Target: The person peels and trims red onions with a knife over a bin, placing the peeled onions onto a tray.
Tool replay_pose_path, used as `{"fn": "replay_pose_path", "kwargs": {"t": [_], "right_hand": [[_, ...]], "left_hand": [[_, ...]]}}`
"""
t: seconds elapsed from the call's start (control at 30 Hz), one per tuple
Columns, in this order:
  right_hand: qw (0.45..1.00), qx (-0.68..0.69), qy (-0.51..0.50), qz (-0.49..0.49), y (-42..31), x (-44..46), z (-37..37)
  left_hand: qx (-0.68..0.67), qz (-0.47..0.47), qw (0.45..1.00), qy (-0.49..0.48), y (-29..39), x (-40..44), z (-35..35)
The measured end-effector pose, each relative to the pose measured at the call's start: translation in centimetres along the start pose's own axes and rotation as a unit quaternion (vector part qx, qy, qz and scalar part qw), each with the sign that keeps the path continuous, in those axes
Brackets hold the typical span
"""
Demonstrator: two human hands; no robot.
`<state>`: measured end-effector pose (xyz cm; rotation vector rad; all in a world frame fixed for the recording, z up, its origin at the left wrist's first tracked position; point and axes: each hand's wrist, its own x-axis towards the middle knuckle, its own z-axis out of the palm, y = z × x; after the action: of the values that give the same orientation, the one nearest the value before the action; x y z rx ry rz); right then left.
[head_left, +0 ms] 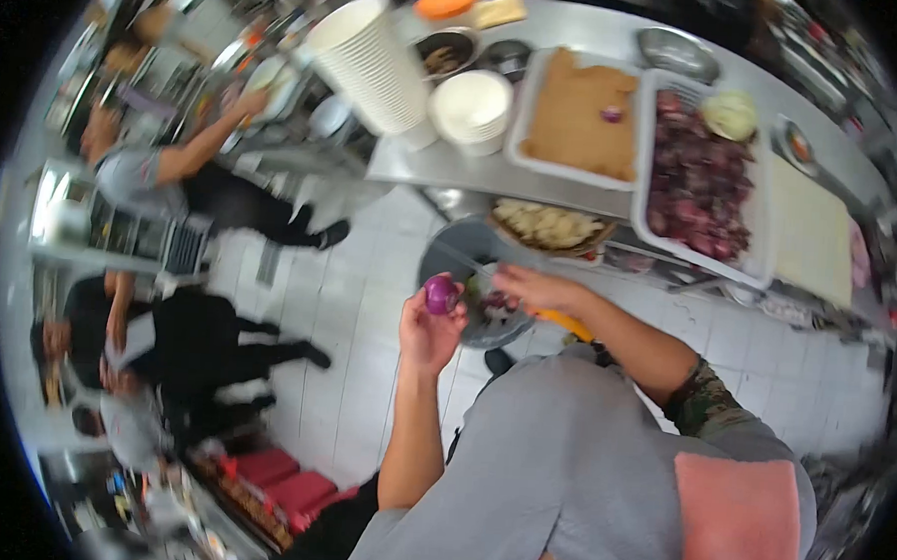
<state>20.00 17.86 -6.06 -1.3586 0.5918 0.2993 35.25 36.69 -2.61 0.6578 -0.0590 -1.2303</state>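
Observation:
My left hand (430, 329) holds a purple onion (441, 294) between its fingers and thumb, above the floor beside a grey bin (434, 263). My right hand (540, 290) is closed round a knife with a yellow handle (565, 323); its thin blade points up and left over the bin. Scraps show inside the bin. On the counter, a white tray (645, 207) is heaped with dark red onion pieces (695, 181) and one pale round vegetable (730, 114). Beside it, a brown-lined tray (582, 116) bears a small purple piece.
Stacked white tubs (373, 67), white bowls (473, 106) and a metal bowl (678, 53) stand on the steel counter (463, 171). A basket of pale pieces (546, 226) sits below its edge. A cutting board (809, 231) lies right. Several people work at left.

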Motion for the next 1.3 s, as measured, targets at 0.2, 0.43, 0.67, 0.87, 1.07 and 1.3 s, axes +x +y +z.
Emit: {"fn": "replay_pose_path", "kwargs": {"t": [0.2,0.43,0.67,0.87,1.07,1.3], "right_hand": [[1.0,-0.014,0.0,0.021,4.0,-3.8,-2.5],[0.998,0.029,0.037,0.035,5.4,-10.5,-5.8],[1.0,0.004,0.002,0.012,7.7,-11.7,-8.8],[0.999,0.037,-0.014,-0.014,5.4,-13.5,-9.6],[0.997,0.077,0.006,0.016,7.0,-11.0,-9.1],[0.974,-0.092,0.17,-0.117,4.9,-9.9,-5.4]], "left_hand": [[0.377,-0.039,0.925,-0.025,-5.4,10.7,16.5],[0.562,0.136,0.816,0.011,-9.9,20.9,21.2],[0.84,0.212,0.418,-0.275,-22.2,19.5,26.3],[0.849,0.172,0.435,-0.246,-24.3,20.6,26.0],[0.545,0.086,0.83,-0.084,-13.6,16.1,23.9],[0.113,0.054,0.977,0.17,-4.6,8.9,8.0]]}}
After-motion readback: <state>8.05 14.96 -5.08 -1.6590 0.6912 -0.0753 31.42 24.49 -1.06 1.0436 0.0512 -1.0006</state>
